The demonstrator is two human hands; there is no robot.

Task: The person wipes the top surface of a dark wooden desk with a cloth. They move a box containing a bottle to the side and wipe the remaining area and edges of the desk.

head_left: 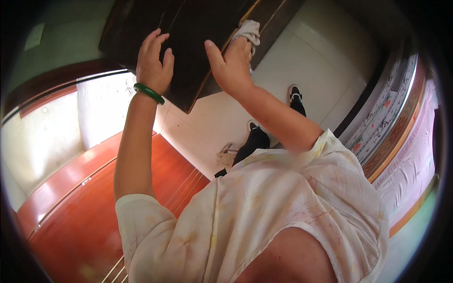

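Observation:
My right hand point(235, 67) has its fingers around a crumpled light cloth point(250, 30), which lies against the edge of a dark wooden piece of furniture point(191, 56). The thumb points up and away from the cloth. To the left, over the same dark surface, my left hand point(154, 63) is held with its fingers apart and nothing in it; whether it touches the wood I cannot tell. A green bangle point(149, 93) circles the left wrist.
Glossy red-brown wooden furniture point(81, 212) stands at the lower left, near a bright opening in the wall. Pale floor tiles point(318, 70) lie below, with my feet on them and a small wooden stool point(226, 157) beside one leg. A bed with patterned cloth point(382, 116) is at the right.

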